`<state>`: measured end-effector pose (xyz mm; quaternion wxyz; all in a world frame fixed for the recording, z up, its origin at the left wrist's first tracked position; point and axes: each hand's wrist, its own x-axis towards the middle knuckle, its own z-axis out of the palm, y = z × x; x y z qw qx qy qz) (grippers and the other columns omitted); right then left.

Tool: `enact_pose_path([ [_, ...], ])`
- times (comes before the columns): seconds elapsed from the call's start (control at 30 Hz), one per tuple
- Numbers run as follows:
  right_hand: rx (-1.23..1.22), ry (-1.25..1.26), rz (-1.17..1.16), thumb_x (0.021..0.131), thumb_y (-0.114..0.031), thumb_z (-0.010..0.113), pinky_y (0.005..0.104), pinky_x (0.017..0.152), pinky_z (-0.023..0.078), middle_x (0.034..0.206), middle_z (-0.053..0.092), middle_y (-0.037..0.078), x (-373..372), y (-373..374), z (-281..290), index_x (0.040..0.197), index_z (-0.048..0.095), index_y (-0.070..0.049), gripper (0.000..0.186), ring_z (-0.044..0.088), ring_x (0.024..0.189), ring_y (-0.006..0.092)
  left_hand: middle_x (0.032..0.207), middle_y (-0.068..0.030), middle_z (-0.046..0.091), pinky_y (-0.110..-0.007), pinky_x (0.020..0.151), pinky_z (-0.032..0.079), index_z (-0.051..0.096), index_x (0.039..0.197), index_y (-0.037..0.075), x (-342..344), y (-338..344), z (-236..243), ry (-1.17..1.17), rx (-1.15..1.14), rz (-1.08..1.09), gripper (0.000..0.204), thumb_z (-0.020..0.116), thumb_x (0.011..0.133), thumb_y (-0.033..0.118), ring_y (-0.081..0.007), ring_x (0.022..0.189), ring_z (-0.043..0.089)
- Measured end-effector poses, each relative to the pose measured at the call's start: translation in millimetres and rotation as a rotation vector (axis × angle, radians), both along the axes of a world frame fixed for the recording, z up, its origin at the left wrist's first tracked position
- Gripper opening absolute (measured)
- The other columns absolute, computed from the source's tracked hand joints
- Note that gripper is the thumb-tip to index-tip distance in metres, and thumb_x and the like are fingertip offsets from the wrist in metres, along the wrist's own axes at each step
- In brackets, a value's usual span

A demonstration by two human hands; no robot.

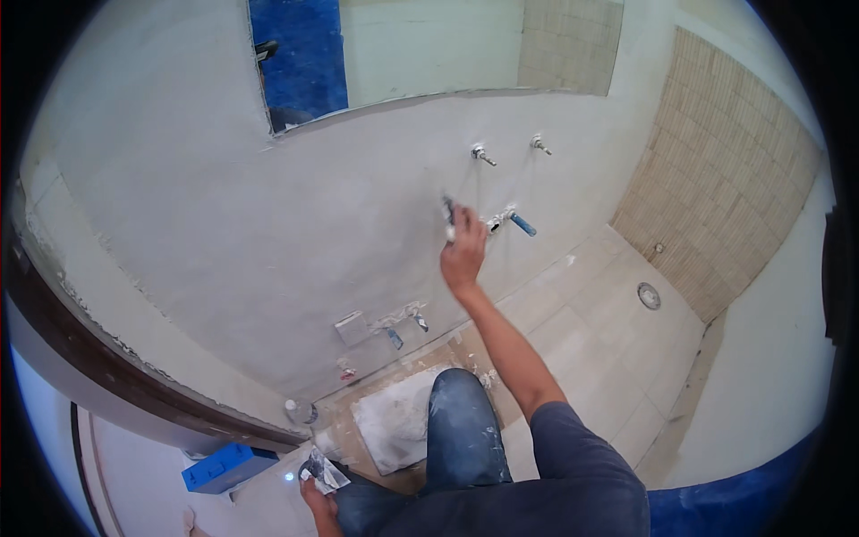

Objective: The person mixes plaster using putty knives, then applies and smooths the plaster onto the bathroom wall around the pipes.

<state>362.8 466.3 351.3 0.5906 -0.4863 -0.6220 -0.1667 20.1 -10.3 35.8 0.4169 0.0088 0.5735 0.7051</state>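
We see the right hand [464, 251] raised against the pale wall [295, 215], its fingers closed on a small dark-edged tool [448, 211] with white on its lower part. The tool projects above and left of that grip, its edge at the wall surface; whether it presses there, we cannot tell. Just right of the grip, a blue pipe stub [522, 223] juts from the wall, and above it to the right stand two metal fittings [484, 156], one farther right than the other.

Well below the right hand and to its left, we find the left hand [320, 501] near the lap, holding a flat metal plate [327, 472] smeared with white paste. The plate lies tilted just above this grip — the fingers beneath it are partly hidden from us.

To the left of the left hand sits a blue box [228, 467], and above the hand, a clear bottle [301, 412] stands beside the wall's foot. Up and to its right, a crumpled white sheet [398, 421] lies next to the bent knee [461, 430]. Far right of the right hand — well apart from it — we see a round drain [649, 296] in front of a ribbed tan tile panel [716, 170].
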Motion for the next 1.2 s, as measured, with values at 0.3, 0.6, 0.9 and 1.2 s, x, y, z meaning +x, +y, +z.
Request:
enact_pose_path([
  [0.3,0.018,0.032,-0.120,0.079,0.007,0.063,0.0476,0.103,0.043,0.143,0.050,0.017,4.2,51.0,40.1,0.150,0.050,-0.006,0.074,0.048,0.122,0.0386,0.097,-0.0049,0.071,-0.035,0.047,0.050,0.058,0.119,0.012,7.1,5.2,12.4,0.025,0.017,-0.014,0.024,0.049,0.099,0.021,-0.0213,0.075,0.072],
  [0.6,-0.023,-0.142,0.183,0.077,0.008,0.061,0.0483,0.104,0.042,0.136,0.055,0.016,-8.2,-0.1,7.0,0.147,0.054,-0.007,0.071,0.051,0.121,0.0389,0.097,-0.0042,0.071,-0.033,0.046,0.048,0.059,0.117,0.013,-0.6,2.7,10.4,0.029,0.012,-0.003,0.023,0.049,0.099,0.021,-0.0197,0.074,0.071],
  [0.9,0.008,0.034,-0.073,0.078,0.004,0.064,0.0471,0.103,0.043,0.140,0.052,0.016,2.6,49.2,51.3,0.150,0.051,-0.007,0.074,0.050,0.119,0.0386,0.096,-0.0051,0.072,-0.036,0.049,0.055,0.060,0.119,0.011,2.3,4.5,9.8,0.022,-0.012,-0.007,0.025,0.048,0.100,0.021,-0.0214,0.077,0.074],
  [1.2,-0.148,-0.371,0.294,0.077,0.002,0.061,0.0487,0.101,0.046,0.136,0.053,0.016,-87.5,-55.6,-53.1,0.147,0.053,-0.008,0.071,0.051,0.124,0.0367,0.099,-0.0024,0.071,-0.036,0.050,0.047,0.061,0.121,0.015,-3.1,-4.1,2.3,0.026,-0.039,-0.028,0.026,0.049,0.099,0.024,-0.0201,0.078,0.070],
])
